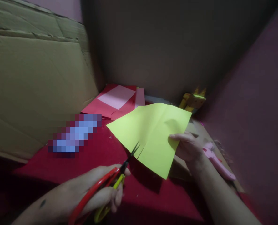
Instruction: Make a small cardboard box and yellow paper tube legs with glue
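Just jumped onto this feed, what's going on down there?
The left hand holds red-and-yellow-handled scissors, blades slightly apart at the near edge of a yellow-green sheet. The right hand holds that sheet by its right side, thumb on top. A short slit runs in from the near edge, just right of the blades, and the sheet is otherwise in one piece. Red paper and pink paper lie behind it.

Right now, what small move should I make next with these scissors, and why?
I'd probably shift the scissors slightly right, to line up with the slit. Their slightly parted blades appear just left of it, while your right hand holds the yellow sheet by its right side.
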{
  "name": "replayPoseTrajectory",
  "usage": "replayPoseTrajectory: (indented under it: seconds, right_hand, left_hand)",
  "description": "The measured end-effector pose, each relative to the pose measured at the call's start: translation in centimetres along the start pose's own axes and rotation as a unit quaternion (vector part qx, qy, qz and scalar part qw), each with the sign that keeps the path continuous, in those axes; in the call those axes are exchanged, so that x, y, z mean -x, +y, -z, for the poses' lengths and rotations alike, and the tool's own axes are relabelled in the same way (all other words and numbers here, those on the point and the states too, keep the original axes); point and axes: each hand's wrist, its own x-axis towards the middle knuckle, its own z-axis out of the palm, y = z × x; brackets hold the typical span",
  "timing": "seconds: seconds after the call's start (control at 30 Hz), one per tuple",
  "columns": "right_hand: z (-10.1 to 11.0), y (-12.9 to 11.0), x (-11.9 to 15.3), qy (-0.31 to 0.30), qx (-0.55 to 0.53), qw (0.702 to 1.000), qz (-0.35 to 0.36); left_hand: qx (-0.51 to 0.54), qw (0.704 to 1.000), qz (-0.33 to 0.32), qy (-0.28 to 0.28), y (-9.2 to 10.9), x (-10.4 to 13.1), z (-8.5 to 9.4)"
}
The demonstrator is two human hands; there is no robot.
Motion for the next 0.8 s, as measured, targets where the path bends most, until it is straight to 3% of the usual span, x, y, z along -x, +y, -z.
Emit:
replayPoseTrajectory:
  seconds: [0.1,0.5,0.63,0.8]
  right_hand:
    - [0.2,0.0,0.1,0.009,0.011,1.0,-0.009]
    - [0.1,0.0,0.3,0.036,0.026,0.998,-0.033]
    - [0.1,0.2,0.4,0.026,0.018,0.999,-0.04]
    - [0.0,0.6,0.4,0.004,0.023,0.999,-0.034]
  left_hand:
    - [0.035,0.998,0.025,-0.05,-0.1,-0.3,-0.1]
    - [0.005,0.998,0.053,-0.04,1.4,-1.6,-1.0]
    - [-0.019,0.998,0.057,-0.017,1.7,-1.7,-1.5]
    - [-0.051,0.997,0.046,-0.029,2.9,-2.0,-1.7]
